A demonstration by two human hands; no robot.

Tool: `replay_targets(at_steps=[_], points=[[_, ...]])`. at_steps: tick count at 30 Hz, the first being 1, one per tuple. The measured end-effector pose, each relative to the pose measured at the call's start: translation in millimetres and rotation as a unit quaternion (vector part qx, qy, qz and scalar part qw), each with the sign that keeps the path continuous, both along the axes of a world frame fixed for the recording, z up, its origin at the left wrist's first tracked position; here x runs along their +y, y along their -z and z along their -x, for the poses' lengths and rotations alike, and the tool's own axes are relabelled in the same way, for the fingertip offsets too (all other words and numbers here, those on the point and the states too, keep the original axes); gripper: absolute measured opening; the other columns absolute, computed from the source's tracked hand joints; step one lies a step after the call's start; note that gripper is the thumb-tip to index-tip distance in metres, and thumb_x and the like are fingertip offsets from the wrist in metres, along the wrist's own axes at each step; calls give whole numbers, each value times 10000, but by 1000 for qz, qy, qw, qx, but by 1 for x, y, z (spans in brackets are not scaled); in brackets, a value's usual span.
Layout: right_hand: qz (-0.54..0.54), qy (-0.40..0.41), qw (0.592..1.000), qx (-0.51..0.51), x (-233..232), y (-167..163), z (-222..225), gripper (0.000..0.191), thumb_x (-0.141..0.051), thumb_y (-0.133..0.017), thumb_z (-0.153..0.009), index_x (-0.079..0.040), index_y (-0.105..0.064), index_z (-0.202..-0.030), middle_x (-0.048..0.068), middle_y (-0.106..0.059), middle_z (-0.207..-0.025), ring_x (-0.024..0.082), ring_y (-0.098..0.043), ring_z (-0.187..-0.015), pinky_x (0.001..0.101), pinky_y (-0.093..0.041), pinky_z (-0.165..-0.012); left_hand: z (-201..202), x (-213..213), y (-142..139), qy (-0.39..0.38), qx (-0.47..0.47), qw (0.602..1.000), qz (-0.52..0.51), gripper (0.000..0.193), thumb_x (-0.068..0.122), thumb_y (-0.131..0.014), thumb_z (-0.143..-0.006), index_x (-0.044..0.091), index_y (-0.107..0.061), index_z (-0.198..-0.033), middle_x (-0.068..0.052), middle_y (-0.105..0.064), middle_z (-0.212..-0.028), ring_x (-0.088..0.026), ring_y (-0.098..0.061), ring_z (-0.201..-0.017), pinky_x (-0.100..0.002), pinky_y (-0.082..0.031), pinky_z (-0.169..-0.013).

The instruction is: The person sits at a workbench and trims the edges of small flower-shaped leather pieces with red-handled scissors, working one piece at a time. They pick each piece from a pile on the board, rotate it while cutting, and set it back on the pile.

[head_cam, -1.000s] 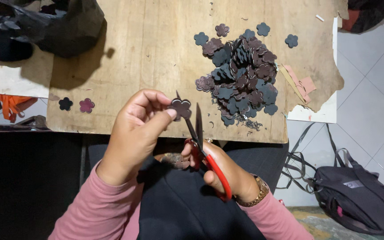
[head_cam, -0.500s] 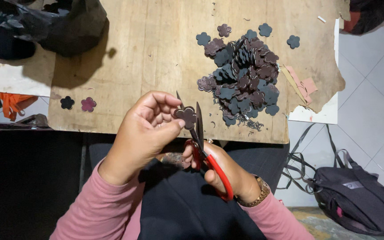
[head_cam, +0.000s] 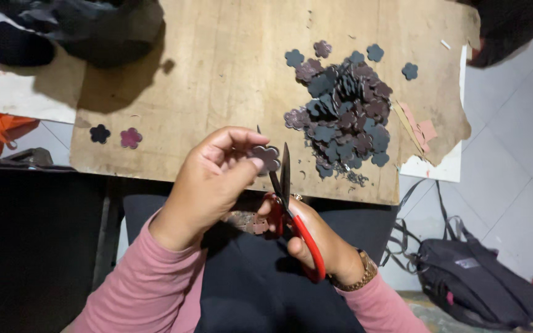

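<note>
While the left hand [head_cam: 217, 179] has turned the flower-shaped cutout [head_cam: 265, 158] in its fingers, the right hand [head_cam: 316, 237] keeps the red-handled scissors [head_cam: 288, 203] gripped, blades open at its edge.

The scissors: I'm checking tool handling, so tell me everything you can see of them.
The scissors have red, plastic-looking handle loops and dark metal blades. The right hand grips the handles above the lap, below the wooden board's near edge. The blades point up and away from the body, slightly parted, their tips at the edge of a small flower-shaped cutout pinched in the left hand. Fingers hide part of the handles.
</note>
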State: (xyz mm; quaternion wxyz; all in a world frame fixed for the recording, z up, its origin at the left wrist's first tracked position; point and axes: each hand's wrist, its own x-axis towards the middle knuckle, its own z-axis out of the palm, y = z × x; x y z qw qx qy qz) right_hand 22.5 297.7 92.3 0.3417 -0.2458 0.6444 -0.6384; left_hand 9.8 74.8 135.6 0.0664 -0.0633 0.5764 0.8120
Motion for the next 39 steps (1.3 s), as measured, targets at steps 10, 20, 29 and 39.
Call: replay_targets(at_steps=[10, 20, 29, 39], points=[[41, 24, 997, -62, -17, 6, -9, 1097, -852, -606, -818, 13, -435, -1469, 86, -566, -1313, 187, -542, -1119, 363, -465, -1010, -12, -17, -6, -21, -15, 994, -109, 254, -41, -692, -920, -7, -522, -1106, -49, -643, -899, -83, -646, -691, -229, -538, -547], [30, 7, 998, -54, -9, 7, -6, 1041, -839, -591, -860, 29, -510, -1429, 89, -575, -1304, 190, -549, -1117, 367, -476, -1018, -10, -17, -11, 45, -25, 995, -88, 137, -46, -657, -943, -48, -637, -1079, -65, -684, -793, -93, -631, -586, -236, -520, -525], [18, -22, 1000, -8, -3, 1, 0, 1088, -865, -545, -857, 33, -447, -1462, 74, -572, -1275, 158, -540, -1074, 319, -487, -955, -9, -10, -19, 37, -39, 999, -6, 191, -47, -670, -896, -6, -550, -1038, -42, -642, -850, -74, -651, -653, -231, -562, -548], [4, -36, 999, -11, 3, -6, 9, 1037, -934, -517, -799, 4, -565, -1238, 42, -583, -1039, 116, -520, -881, 262, -482, -800, -5, -5, -14, 41, -1, 999, 35, 282, -69, -705, -877, 22, -508, -1056, -37, -608, -979, -47, -646, -807, -190, -556, -693]])
